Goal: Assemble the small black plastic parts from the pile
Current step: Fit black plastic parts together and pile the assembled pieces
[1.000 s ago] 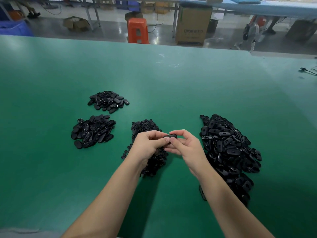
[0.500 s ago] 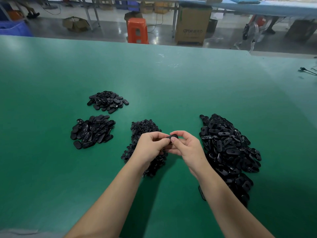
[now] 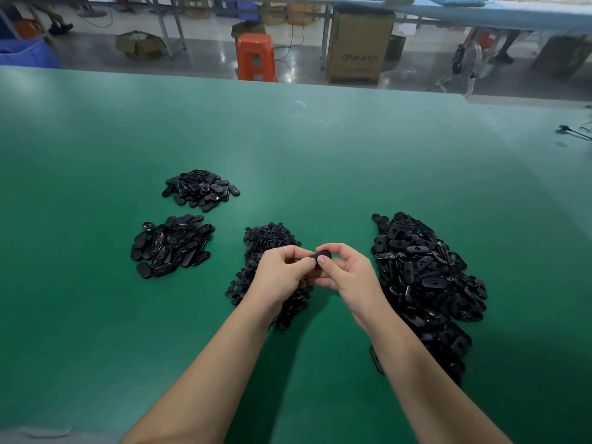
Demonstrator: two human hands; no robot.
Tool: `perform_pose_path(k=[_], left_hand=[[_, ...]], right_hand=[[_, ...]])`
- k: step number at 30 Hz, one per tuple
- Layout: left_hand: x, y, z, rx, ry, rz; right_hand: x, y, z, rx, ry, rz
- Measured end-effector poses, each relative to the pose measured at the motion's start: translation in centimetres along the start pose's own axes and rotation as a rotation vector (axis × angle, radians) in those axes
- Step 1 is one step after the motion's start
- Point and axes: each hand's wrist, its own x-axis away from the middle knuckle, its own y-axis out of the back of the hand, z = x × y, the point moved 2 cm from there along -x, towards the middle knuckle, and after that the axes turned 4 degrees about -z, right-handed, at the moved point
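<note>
Both hands gripped one small black part [image 3: 321, 256] between them above the middle pile [image 3: 268, 238], left hand [image 3: 282, 274] and right hand [image 3: 347, 274] pinching it from either side. Its long axis seemed to run left to right. The big pile [image 3: 426, 277] lay just beside the right hand, nearer to it than to the left.

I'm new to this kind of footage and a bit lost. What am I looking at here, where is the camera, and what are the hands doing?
No machine here: a person works with bare hands, filmed by a camera worn on the head, looking forward and down. The left hand and right hand meet above a green table and together pinch one small black part between their fingers. On the table lie four heaps of black plastic pieces: a large pile on the right, a pile of small round pieces partly under the hands, and two smaller piles on the left. Beyond the table stands an orange stool.
</note>
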Motion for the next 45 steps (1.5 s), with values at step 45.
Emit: perform_pose_path(k=[45], left_hand=[[-4.7,19.1,2.1,-0.642,-0.042,-0.858]], right_hand=[[-3.8,8.7,0.0,1.727,-0.076,-0.091]])
